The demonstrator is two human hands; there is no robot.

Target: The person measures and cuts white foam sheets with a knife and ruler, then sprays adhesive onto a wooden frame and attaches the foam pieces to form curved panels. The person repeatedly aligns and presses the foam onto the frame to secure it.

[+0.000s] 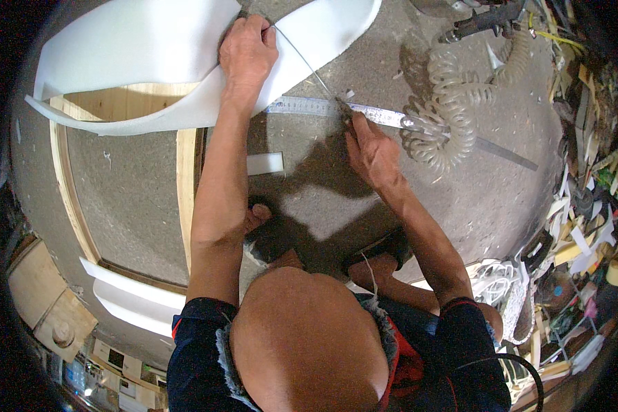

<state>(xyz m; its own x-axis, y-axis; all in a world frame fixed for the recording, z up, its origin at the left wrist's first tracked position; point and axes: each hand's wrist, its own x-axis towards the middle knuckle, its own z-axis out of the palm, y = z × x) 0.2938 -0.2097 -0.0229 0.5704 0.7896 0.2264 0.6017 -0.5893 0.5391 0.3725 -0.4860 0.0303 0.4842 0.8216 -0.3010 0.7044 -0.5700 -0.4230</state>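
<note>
A white foam sheet (133,51) lies folded over a wooden frame (185,185) on the floor. At the foam's fold, my left hand (248,55) has its fingers curled closed on the sheet. My right hand (372,151) is closed round the dark end of a long thin rod-like tool (307,67), which runs slantwise up to beside my left fingers; whether it is a blade or a rod cannot be made out. Under that tool a metal ruler (377,115) lies on the floor, just beyond my right fingertips. A small white foam strip (264,163) rests nearer to me.
A coiled clear air hose (446,127) and a dark air gun (484,22) lie at the right. Heaped scraps (597,233) line the right side. A white foam piece (133,299) sits at the frame's near end. Another flat metal strip (507,154) lies beyond the hose.
</note>
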